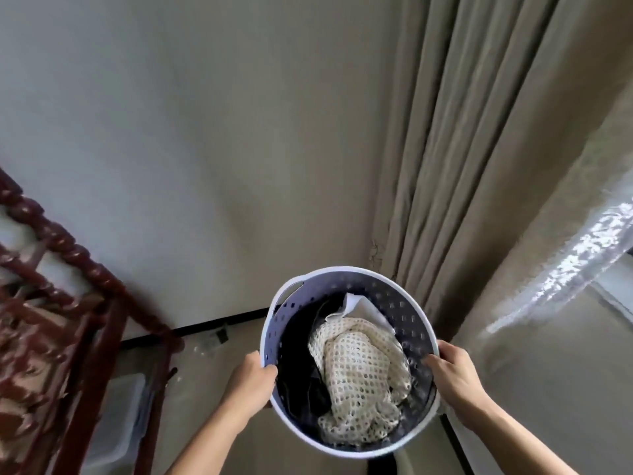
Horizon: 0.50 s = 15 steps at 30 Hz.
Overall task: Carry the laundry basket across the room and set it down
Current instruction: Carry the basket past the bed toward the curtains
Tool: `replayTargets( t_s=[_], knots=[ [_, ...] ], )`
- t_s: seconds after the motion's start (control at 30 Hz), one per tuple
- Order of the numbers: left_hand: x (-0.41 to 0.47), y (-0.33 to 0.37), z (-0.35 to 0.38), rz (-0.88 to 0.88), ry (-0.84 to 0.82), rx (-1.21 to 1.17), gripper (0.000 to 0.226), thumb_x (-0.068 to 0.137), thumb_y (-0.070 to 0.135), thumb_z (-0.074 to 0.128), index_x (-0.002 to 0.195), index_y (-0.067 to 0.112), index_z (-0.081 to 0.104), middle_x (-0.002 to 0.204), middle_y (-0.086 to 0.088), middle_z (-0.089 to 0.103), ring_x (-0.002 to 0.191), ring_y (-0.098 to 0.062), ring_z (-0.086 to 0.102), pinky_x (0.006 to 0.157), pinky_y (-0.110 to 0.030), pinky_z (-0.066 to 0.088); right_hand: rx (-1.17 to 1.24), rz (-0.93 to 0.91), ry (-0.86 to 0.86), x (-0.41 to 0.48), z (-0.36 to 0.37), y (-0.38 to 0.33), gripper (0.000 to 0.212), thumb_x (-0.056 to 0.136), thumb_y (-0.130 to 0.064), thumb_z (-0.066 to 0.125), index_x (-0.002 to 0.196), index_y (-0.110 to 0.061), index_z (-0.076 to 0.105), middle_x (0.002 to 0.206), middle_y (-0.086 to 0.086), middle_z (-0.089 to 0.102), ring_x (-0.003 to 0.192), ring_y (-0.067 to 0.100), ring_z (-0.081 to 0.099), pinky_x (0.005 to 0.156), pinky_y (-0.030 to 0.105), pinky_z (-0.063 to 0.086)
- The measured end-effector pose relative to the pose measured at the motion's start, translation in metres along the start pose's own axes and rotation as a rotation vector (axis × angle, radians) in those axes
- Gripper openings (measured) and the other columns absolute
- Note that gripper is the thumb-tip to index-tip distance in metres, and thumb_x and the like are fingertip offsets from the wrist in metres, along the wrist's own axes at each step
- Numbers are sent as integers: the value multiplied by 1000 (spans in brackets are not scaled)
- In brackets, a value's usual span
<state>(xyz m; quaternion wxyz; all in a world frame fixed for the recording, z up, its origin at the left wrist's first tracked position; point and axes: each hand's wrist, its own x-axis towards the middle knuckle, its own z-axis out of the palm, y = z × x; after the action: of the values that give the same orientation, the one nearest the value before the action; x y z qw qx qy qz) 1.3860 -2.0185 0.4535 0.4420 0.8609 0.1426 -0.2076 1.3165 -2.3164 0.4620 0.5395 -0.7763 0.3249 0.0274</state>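
A round white laundry basket [404, 293] with perforated walls is held up in front of me, above the floor. Inside lie a cream open-knit garment [359, 375], a dark garment [301, 344] and a white piece of cloth [363, 308]. My left hand [251, 382] grips the basket's left rim, fingers curled over the edge. My right hand [452, 375] grips the right rim the same way. A handle slot shows at the basket's far left rim.
A dark red carved wooden rack [68, 303] stands at the left, with a clear plastic box [120, 416] on the floor beside it. Beige curtains [479, 166] hang at the right, a sheer curtain further right. A plain wall lies ahead, with a dark baseboard.
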Motion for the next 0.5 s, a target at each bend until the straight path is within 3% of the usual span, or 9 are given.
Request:
replayTargets(
  t_s=[0.07, 0.17, 0.23, 0.37, 0.43, 0.5],
  knots=[
    [30, 22, -1, -13, -11, -12, 37, 70, 14, 42, 92, 3, 70, 83, -23, 75, 67, -27, 63, 63, -30, 48, -38, -2, -10, 42, 8, -20, 14, 78, -10, 58, 77, -3, 71, 72, 16, 75, 74, 37, 72, 69, 52, 59],
    [63, 50, -9, -57, 24, -44, 22, 81, -1, 44, 74, 5, 65, 66, -15, 63, 62, -23, 55, 56, -27, 42, -87, -14, -14, 93, 18, -54, 10, 75, -3, 60, 68, -3, 67, 62, 12, 68, 62, 29, 62, 63, 48, 54],
    [84, 62, -16, -79, 49, -53, 28, 83, -7, 44, 65, 11, 56, 60, -6, 53, 58, -20, 47, 52, -26, 35, -105, -1, -53, 119, 28, -77, 11, 77, -4, 60, 73, -5, 70, 68, 14, 72, 65, 27, 63, 62, 41, 51],
    [133, 69, -31, -139, 67, -64, 25, 86, -5, 46, 70, 5, 62, 57, -2, 52, 53, -17, 45, 44, -22, 37, -100, 13, -138, 162, 61, -109, 21, 84, -4, 55, 74, -16, 69, 70, 5, 71, 67, 23, 66, 58, 32, 49],
    [163, 64, -40, -157, 63, -46, 21, 86, -2, 47, 80, -1, 67, 59, -2, 55, 55, -19, 49, 50, -25, 39, -100, 31, -149, 178, 84, -118, 24, 86, -2, 53, 72, -18, 65, 69, 3, 68, 63, 19, 63, 56, 29, 46],
    [196, 58, -50, -180, 35, -24, 22, 85, -2, 47, 76, 4, 66, 60, -1, 57, 60, -22, 52, 60, -31, 39, -99, 52, -138, 196, 110, -123, 25, 86, -1, 53, 73, -19, 64, 70, 3, 66, 63, 13, 59, 55, 26, 43]
  ],
)
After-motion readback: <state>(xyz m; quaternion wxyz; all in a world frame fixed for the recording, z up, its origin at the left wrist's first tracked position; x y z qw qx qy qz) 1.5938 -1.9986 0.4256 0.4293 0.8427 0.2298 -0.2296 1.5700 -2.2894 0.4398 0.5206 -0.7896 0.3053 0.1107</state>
